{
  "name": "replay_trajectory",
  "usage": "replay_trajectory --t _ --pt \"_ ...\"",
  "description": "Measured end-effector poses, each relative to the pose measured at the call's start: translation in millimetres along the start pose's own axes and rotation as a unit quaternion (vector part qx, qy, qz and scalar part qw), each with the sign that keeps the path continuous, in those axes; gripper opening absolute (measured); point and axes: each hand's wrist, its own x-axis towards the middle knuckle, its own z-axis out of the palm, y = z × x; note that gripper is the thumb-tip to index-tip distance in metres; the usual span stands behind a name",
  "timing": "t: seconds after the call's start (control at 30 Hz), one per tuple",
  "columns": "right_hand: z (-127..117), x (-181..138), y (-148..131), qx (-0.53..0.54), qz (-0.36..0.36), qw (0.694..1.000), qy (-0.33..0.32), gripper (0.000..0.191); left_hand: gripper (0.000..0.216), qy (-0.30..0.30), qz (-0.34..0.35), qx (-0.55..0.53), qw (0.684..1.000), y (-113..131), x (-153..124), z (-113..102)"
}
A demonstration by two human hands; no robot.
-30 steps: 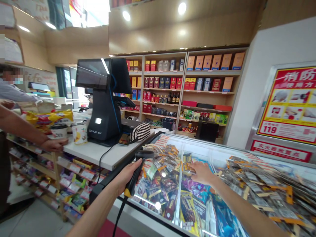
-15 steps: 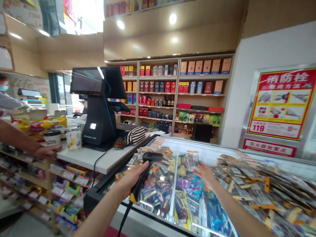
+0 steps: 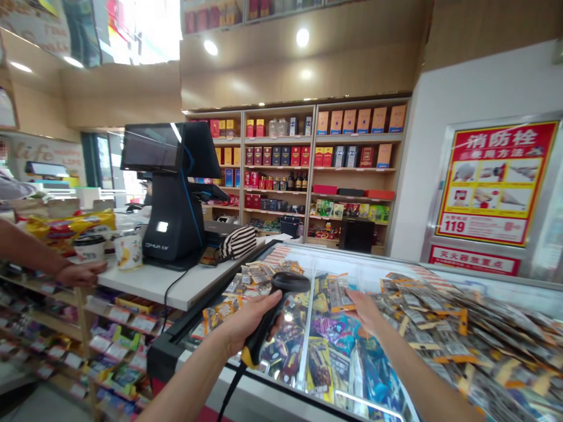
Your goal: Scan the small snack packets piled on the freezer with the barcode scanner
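Note:
My left hand (image 3: 253, 322) is wrapped round the grip of a black and yellow barcode scanner (image 3: 290, 282), its head pointing right. My right hand (image 3: 364, 310) pinches the right edge of a small snack packet (image 3: 340, 293) with orange ends, just in front of the scanner head. Both hands are above the glass top of a chest freezer (image 3: 313, 351), through which colourful ice cream packs show. On the glass at right lies a big heap of similar snack packets (image 3: 435, 322). A smaller pile of packets (image 3: 253, 275) sits at left, behind the scanner.
Left of the freezer stands a white counter (image 3: 176, 287) with a black checkout terminal (image 3: 171, 199), a striped pouch (image 3: 237, 241) and paper cups (image 3: 129, 249). Another person's hand (image 3: 81, 273) rests at the counter's edge. The scanner's cable (image 3: 231, 390) hangs down in front.
The scanner has moved right, closer to the packet. My right hand has tilted the packet and brought it slightly lower and left. The view has shifted a little.

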Motion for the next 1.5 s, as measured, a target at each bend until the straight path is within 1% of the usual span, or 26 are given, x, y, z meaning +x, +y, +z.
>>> replay_trajectory --t 0.07,0.1,0.17,0.23,0.27,0.3,0.37,0.47,0.53,0.57,0.6,0.63,0.73,0.8,0.87,0.9,0.97,1.03,1.07,1.1,1.13,1.17,1.27,1.37,1.43,1.5 --pt "-6 3 -5 -0.119 0.012 0.991 -0.053 0.021 0.035 0.010 -0.005 -0.004 1.000 0 -1 -3" --pt "-9 6 -8 -0.187 0.014 0.978 -0.092 0.020 0.035 0.016 -0.008 -0.007 1.000 0 -1 -4" --pt "-13 12 -16 -0.311 -0.003 0.938 -0.155 0.016 0.035 0.028 -0.016 -0.012 0.999 -1 -2 -6" --pt "-10 18 -23 -0.407 -0.061 0.892 -0.185 0.006 0.035 0.031 -0.017 -0.018 0.999 -2 0 -7" --pt "-6 20 -26 -0.446 -0.100 0.871 -0.182 0.004 0.035 0.029 -0.016 -0.021 0.999 -2 1 -8" --pt "0 22 -29 -0.476 -0.137 0.851 -0.173 0.006 0.035 0.027 -0.014 -0.023 0.999 -3 2 -7" --pt "14 25 -32 -0.516 -0.189 0.823 -0.140 0.011 0.035 0.025 -0.013 -0.025 0.999 -4 4 -7" --pt "35 23 -28 -0.544 -0.231 0.805 -0.056 0.027 0.035 0.025 -0.019 -0.022 0.999 -6 6 -8" --pt "43 15 -20 -0.582 -0.241 0.777 -0.001 0.028 0.035 0.020 -0.023 -0.021 0.999 -8 6 -10" --pt "45 9 -14 -0.605 -0.233 0.761 0.011 0.029 0.035 0.019 -0.025 -0.022 0.999 -9 7 -12" --pt "46 3 -7 -0.625 -0.223 0.748 0.005 0.032 0.035 0.019 -0.027 -0.023 0.999 -10 7 -13" --pt "46 -4 0 -0.638 -0.215 0.739 -0.016 0.034 0.035 0.021 -0.028 -0.024 0.999 -11 8 -14" --pt "44 -18 18 -0.643 -0.238 0.721 -0.096 0.036 0.035 0.022 -0.025 -0.025 0.999 -13 11 -15" --pt "39 -20 22 -0.625 -0.251 0.727 -0.137 0.036 0.035 0.016 -0.018 -0.025 0.999 -13 12 -15" --pt "32 -16 18 -0.603 -0.251 0.743 -0.147 0.034 0.035 0.010 -0.016 -0.027 0.999 -13 12 -16" --pt "29 -14 15 -0.593 -0.249 0.755 -0.126 0.035 0.035 0.008 -0.017 -0.029 0.999 -13 12 -16" --pt "21 -10 7 -0.586 -0.232 0.775 -0.040 0.039 0.035 0.008 -0.021 -0.035 0.999 -12 12 -17" --pt "17 -7 2 -0.598 -0.163 0.783 0.041 0.049 0.035 0.011 -0.023 -0.037 0.999 -12 12 -18" --pt "15 -6 1 -0.609 -0.120 0.782 0.061 0.054 0.035 0.014 -0.024 -0.036 0.999 -12 12 -18" --pt "15 -4 1 -0.619 -0.082 0.778 0.065 0.057 0.036 0.017 -0.025 -0.035 0.999 -12 12 -19" --pt "16 -2 2 -0.622 -0.054 0.779 0.060 0.056 0.036 0.019 -0.026 -0.034 0.999 -12 12 -18" --pt "17 0 4 -0.612 -0.037 0.788 0.051 0.050 0.035 0.023 -0.027 -0.033 0.999 -12 12 -18" --pt "22 9 12 -0.536 -0.039 0.843 0.027 0.026 0.035 0.025 -0.024 -0.032 0.999 -11 10 -19" --pt "28 16 19 -0.471 -0.072 0.878 0.041 0.015 0.035 0.018 -0.018 -0.035 0.999 -10 7 -19" --pt "29 19 24 -0.370 -0.108 0.920 0.070 0.010 0.036 0.016 -0.020 -0.035 0.999 -10 5 -19" --pt "28 20 27 -0.233 -0.131 0.959 0.088 0.013 0.036 0.012 -0.023 -0.032 0.999 -8 3 -17"
